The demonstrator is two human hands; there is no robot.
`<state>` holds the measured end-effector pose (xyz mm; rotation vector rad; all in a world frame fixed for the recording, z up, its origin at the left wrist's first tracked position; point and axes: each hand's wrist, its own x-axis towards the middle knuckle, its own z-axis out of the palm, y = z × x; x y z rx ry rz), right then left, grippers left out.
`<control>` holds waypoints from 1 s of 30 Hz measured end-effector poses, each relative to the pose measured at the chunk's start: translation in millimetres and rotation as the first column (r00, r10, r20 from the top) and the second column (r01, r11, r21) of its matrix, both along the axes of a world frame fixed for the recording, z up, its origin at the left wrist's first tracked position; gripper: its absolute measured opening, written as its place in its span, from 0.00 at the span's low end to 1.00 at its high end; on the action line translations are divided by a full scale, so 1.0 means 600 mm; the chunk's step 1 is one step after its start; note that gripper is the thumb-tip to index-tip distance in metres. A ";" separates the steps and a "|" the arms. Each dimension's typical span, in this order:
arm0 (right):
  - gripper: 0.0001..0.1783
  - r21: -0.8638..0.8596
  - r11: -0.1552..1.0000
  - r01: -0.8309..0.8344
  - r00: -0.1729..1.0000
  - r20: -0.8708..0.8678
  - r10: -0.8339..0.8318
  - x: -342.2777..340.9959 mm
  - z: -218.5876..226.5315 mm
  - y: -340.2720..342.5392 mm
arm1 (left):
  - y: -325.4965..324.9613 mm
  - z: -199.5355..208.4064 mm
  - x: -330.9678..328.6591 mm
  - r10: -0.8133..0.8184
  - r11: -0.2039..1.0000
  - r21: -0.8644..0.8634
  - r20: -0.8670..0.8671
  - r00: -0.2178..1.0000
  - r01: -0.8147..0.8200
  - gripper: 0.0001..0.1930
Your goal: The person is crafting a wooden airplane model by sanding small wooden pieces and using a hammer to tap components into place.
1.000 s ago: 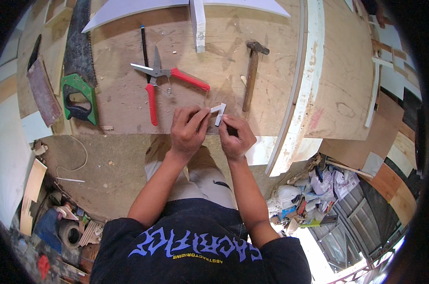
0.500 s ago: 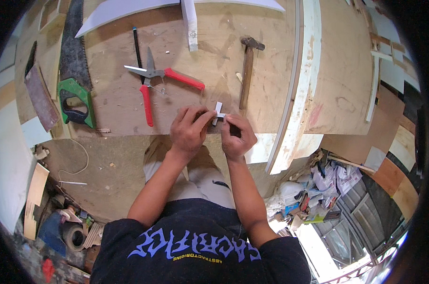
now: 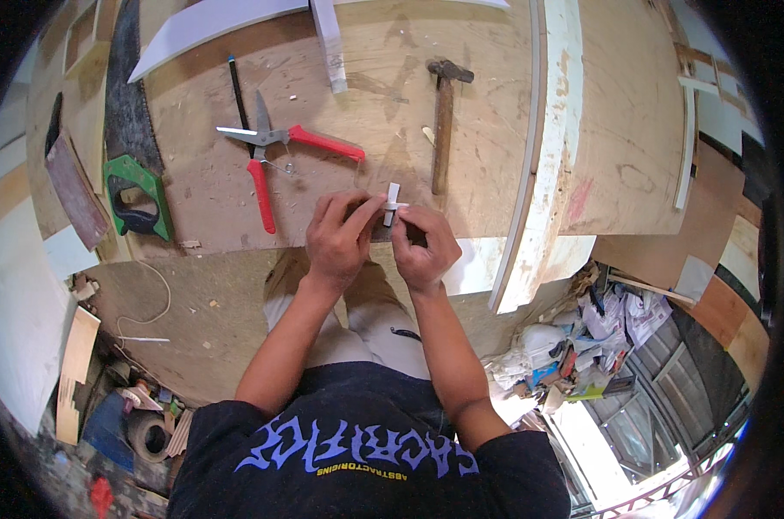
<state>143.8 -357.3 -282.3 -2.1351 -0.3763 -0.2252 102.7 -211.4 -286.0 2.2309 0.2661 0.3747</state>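
Two small white strips (image 3: 394, 190) cross each other, pinched between my fingertips at the near edge of the wooden workbench (image 3: 357, 130). My left hand (image 3: 337, 238) is closed on the left side of the crossing. From the right, my right hand (image 3: 427, 248) pinches with thumb and forefinger. My fingers partly hide the strips, and how they are joined cannot be made out. Beyond my left hand lie tin snips (image 3: 265, 137) with red handles, spread apart over a dark pencil-like stick (image 3: 237, 86). A hammer (image 3: 443, 130) with a wooden handle lies beyond my right hand.
A green-handled handsaw (image 3: 138, 197) and a brown wooden piece (image 3: 76, 186) lie at the left. White curved boards (image 3: 210, 35) sit at the far side. Long white-edged boards (image 3: 543, 173) overhang the bench at right. Scrap and bags (image 3: 574, 346) are heaped on the floor.
The crossed strips have turned slightly in my fingertips, and the long one now stands more upright. Both hands keep their pinch. The whole view has shifted a little; the tools lie as before.
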 end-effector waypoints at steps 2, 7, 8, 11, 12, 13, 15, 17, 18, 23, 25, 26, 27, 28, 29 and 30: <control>0.14 0.001 1.000 -0.003 1.000 0.005 0.003 0.000 0.000 0.000 | -0.002 0.003 0.002 0.030 1.000 0.007 0.002 1.000 -0.030 0.16; 0.13 -0.011 1.000 0.002 1.000 -0.003 -0.002 0.002 0.000 0.001 | -0.003 -0.001 0.002 0.027 0.999 0.038 0.007 1.000 -0.027 0.17; 0.13 -0.006 1.000 0.006 1.000 0.006 -0.006 0.001 -0.002 0.003 | -0.004 -0.001 0.002 0.024 0.999 0.044 0.010 1.000 -0.024 0.17; 0.12 -0.001 1.000 0.006 1.000 0.028 -0.006 0.003 -0.006 0.004 | -0.008 -0.005 0.003 0.032 0.998 0.047 0.018 0.999 -0.033 0.18; 0.11 -0.003 1.000 0.005 1.000 0.029 -0.005 0.003 -0.005 0.005 | -0.007 -0.004 0.002 0.034 0.998 0.047 0.019 0.999 -0.035 0.18; 0.10 -0.006 1.000 0.003 1.000 0.029 -0.003 0.003 -0.003 0.005 | -0.007 -0.002 0.002 0.030 0.998 0.049 0.011 0.999 -0.030 0.19; 0.10 -0.031 0.999 0.013 1.000 0.016 -0.013 0.003 0.005 0.007 | -0.006 0.002 0.002 0.019 0.998 0.053 -0.006 1.000 -0.019 0.19; 0.11 -0.044 0.999 0.014 1.000 0.017 -0.014 0.001 0.005 0.007 | -0.005 0.002 0.001 0.020 0.998 0.059 -0.008 1.000 -0.019 0.19; 0.11 -0.044 0.999 0.009 1.000 0.026 -0.007 0.003 0.003 0.006 | -0.006 0.002 0.001 0.021 0.998 0.062 -0.008 1.000 -0.020 0.19; 0.11 -0.041 0.999 0.001 1.000 0.010 -0.001 0.004 0.003 0.005 | -0.007 0.004 0.004 0.034 0.998 0.055 0.010 0.999 -0.035 0.20; 0.11 -0.045 0.999 0.010 1.000 -0.011 -0.011 0.002 0.005 0.006 | -0.007 0.005 0.003 0.035 0.998 0.056 0.011 0.999 -0.035 0.21; 0.11 -0.046 0.999 0.008 1.000 -0.007 -0.009 0.002 0.005 0.006 | -0.007 0.005 0.003 0.034 0.998 0.056 0.010 0.999 -0.035 0.21; 0.11 -0.048 0.999 0.006 1.000 -0.003 -0.006 0.002 0.006 0.007 | -0.007 0.004 0.003 0.034 0.998 0.057 0.010 0.999 -0.035 0.21; 0.11 -0.050 0.999 0.003 1.000 0.000 -0.003 0.002 0.006 0.007 | -0.006 0.004 0.003 0.031 0.997 0.064 0.020 0.999 -0.032 0.20; 0.11 -0.047 0.999 0.001 1.000 0.001 -0.001 0.003 0.006 0.007 | -0.006 0.004 0.004 0.028 0.997 0.071 0.029 0.999 -0.030 0.19; 0.11 -0.044 0.999 -0.001 1.000 0.002 0.001 0.003 0.006 0.007 | -0.005 0.005 0.004 0.024 0.997 0.079 0.039 0.999 -0.027 0.19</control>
